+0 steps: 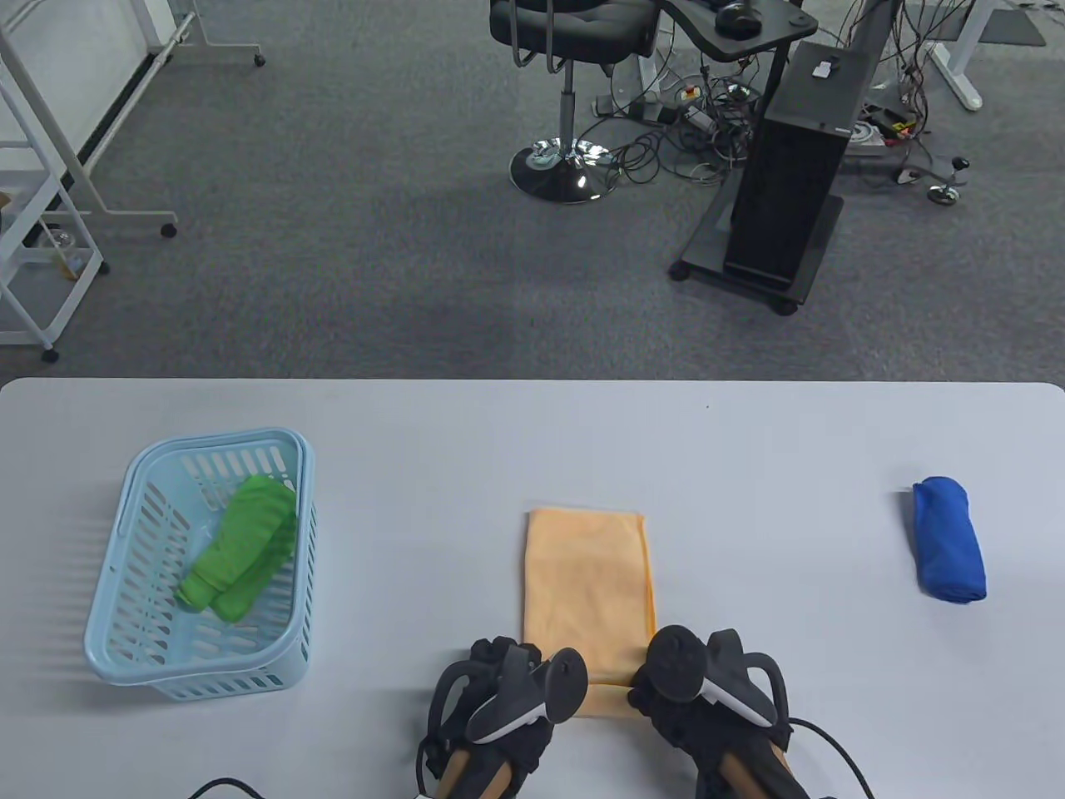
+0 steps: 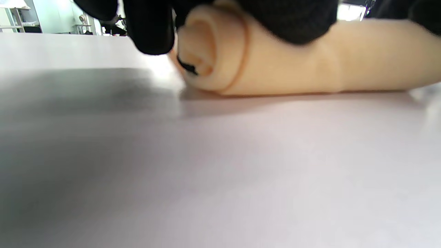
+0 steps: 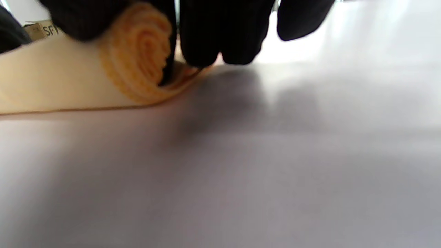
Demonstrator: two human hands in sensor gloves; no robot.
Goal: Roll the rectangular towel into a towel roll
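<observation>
While I look down from the table view, my left hand (image 1: 499, 695) and my right hand (image 1: 695, 687) sit side by side at the near end of the orange towel (image 1: 587, 574), one on each corner, knuckles and trackers up. That towel lies flat in the middle of the white table (image 1: 416, 433), long side running away from me. From above the trackers hide my fingers and most of the rolled part, so I cannot tell my grip from this view; only a thin strip of orange shows between my hands. Off to my left a light blue basket (image 1: 125, 533) holds a rolled green towel (image 1: 241, 545), and well apart on my right a rolled blue towel (image 1: 948, 539) lies on the tabletop.

Low at table level, the left wrist view shows my gloved fingers (image 2: 151, 27) curled down over the top of the roll, pressing on it, not spread flat. Its left end faces the camera as a blurred spiral, and the roll rests on the table. My fingertips beyond it are hidden.

Equally low, the right wrist view shows the opposite end of the roll, its coil plain. My fingers (image 3: 213, 31) hang over that end, tips reaching the table just beside the towel's edge, curled onto the roll. Both wrist views are soft and cut my hands off at the top.
</observation>
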